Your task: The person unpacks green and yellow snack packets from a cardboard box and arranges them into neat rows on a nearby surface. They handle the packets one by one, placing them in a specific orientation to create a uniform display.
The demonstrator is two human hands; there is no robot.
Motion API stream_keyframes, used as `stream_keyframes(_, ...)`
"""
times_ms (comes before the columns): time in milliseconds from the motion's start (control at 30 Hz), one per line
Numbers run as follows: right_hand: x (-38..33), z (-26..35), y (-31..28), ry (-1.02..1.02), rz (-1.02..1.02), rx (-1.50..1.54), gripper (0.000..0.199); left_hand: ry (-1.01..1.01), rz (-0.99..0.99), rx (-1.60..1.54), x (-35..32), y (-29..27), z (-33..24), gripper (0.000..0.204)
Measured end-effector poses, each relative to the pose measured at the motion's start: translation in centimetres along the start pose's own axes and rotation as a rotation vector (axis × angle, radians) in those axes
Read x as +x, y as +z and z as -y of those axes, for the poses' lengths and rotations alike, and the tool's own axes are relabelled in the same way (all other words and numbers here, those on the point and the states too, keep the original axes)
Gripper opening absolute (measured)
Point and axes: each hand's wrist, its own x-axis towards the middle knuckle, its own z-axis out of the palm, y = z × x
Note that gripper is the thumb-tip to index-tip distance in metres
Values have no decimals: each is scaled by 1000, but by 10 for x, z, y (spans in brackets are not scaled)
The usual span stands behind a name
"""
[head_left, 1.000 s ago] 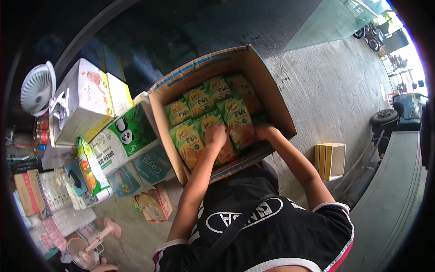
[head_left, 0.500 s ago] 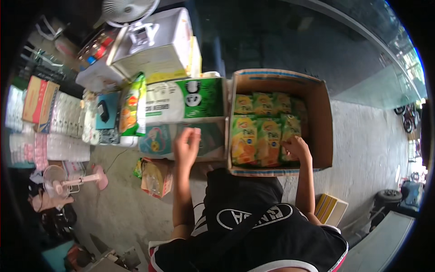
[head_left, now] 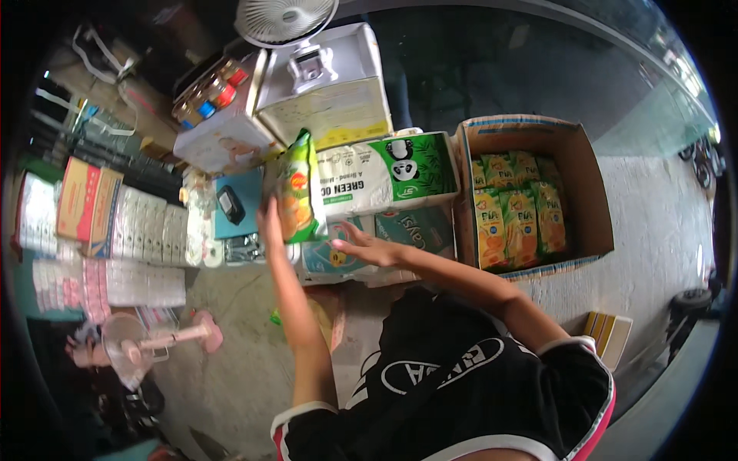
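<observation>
A green and orange snack-type bag (head_left: 300,192) stands upright at the left end of the white and green paper pack with panda pictures (head_left: 361,173). My left hand (head_left: 270,223) is at the bag's left edge, fingers stretched upward and slightly blurred; whether it presses on the bag I cannot tell. To the bag's lower right, my right hand (head_left: 365,246) has its fingers apart and holds nothing, over the teal paper packs (head_left: 415,230). On the right, an open cardboard box (head_left: 590,196) holds several green and yellow pouches (head_left: 520,223) in rows.
Left of the bag, a black handheld device (head_left: 229,203) lies on a blue item (head_left: 244,184). A white fan (head_left: 288,19) stands on a box behind. Wrapped white packs (head_left: 142,230) and a pink fan (head_left: 127,346) are at the left. A small yellow-striped box (head_left: 611,338) sits at the lower right.
My right hand has left the pouches in the box and moved left over the teal packs. My left hand has moved to the green bag's left edge. The view has shifted left.
</observation>
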Motion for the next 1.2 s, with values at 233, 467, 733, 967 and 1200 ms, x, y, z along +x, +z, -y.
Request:
stream_keyframes(233,51,9,34,164,-316,111,104,24,231,-10,-27,-10,24,58)
stream_keyframes(467,2,-2,9,93,-382,0,91,-115,158,-101,-116,0,-51,69)
stream_keyframes(733,-137,13,-85,-297,-738,-270,93,-110,397,-355,-195,82,-140,72)
stream_keyframes(967,-319,22,-182,-146,-1210,-474,81,2,1094,-436,-264,243,-195,66)
stream_keyframes(1200,-403,-86,-247,442,-1596,-638,74,-28,1335,-334,-410,411,-216,58)
